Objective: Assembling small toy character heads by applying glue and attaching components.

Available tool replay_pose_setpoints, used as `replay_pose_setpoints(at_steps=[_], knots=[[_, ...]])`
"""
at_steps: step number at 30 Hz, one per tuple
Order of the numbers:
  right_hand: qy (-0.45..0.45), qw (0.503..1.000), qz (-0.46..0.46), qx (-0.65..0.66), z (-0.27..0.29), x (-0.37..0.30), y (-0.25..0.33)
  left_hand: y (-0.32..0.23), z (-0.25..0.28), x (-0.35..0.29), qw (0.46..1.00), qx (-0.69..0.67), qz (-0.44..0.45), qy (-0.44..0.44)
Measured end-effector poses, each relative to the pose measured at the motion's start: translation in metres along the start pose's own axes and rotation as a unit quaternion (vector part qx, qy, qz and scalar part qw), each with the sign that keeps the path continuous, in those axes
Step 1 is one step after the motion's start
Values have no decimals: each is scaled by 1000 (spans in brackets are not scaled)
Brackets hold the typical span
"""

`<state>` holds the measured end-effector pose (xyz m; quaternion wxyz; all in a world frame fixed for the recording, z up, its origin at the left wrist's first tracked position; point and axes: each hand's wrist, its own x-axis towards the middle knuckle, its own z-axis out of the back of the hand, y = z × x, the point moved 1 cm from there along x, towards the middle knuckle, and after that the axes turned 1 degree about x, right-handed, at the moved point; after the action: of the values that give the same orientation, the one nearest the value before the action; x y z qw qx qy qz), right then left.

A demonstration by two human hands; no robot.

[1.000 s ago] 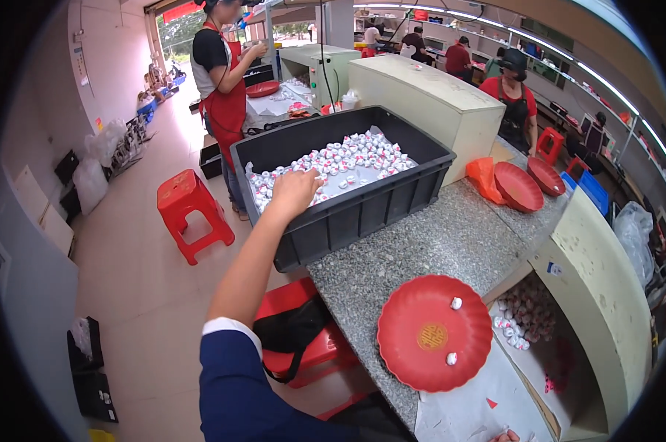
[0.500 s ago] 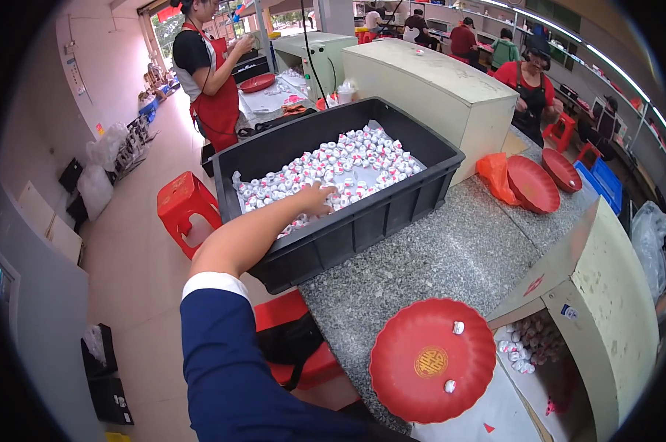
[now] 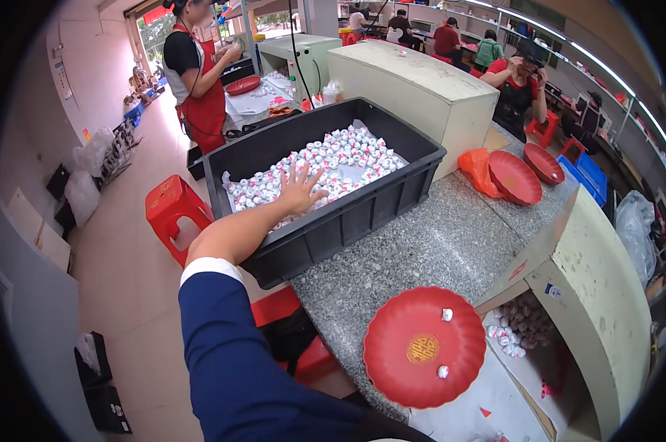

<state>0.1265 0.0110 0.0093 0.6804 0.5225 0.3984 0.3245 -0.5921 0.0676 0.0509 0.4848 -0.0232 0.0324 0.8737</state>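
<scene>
My left hand (image 3: 298,193) reaches into a deep black plastic crate (image 3: 340,234), palm down and fingers spread over a layer of small white-wrapped balls (image 3: 340,151) with pink marks. Nothing shows in its grasp; whether the fingertips touch the balls I cannot tell. My blue sleeve (image 3: 230,346) with a white cuff runs up from the lower edge. My right hand is out of sight. Nearer to me, a red scalloped plate (image 3: 392,353) with a gold emblem holds two wrapped pieces (image 3: 447,314) on its right side.
A pale cabinet (image 3: 605,295) at right holds a pile of wrapped pieces (image 3: 508,339). Beyond the crate stands a pale box-shaped unit (image 3: 421,81). Red plates (image 3: 515,179) and an orange bag (image 3: 479,171) lie on the granite counter (image 3: 399,258). A red stool (image 3: 172,210) stands left; co-workers (image 3: 200,81) work behind.
My left hand has lifted a little and moved left, its fingers now spread wide. The view has shifted slightly. A seated co-worker at the right has raised both hands to the head.
</scene>
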Motion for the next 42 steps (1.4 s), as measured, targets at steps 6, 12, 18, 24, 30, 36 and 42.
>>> replay_pose_setpoints(at_steps=[6,12,18,24,30,36,42], knots=[[138,971,93,171,36,18,-42,0,-9,33,986,-58,-2,155],[9,984,150,90,21,-4,-24,7,6,39,980,-71,-134,125],[46,979,153,126,21,0,-16,-71,140,-80,948,-183,-180,-187],[88,972,159,151,13,13,-11,-231,150,-194,877,-103,-454,-123],[126,957,131,225,24,0,-9,-365,110,-244,756,-84,-642,-95],[191,930,68,307,32,-14,-13,-466,52,-223,752,-104,-628,-172],[225,912,46,340,42,-13,-9,-492,40,-146,918,-19,-386,-84]])
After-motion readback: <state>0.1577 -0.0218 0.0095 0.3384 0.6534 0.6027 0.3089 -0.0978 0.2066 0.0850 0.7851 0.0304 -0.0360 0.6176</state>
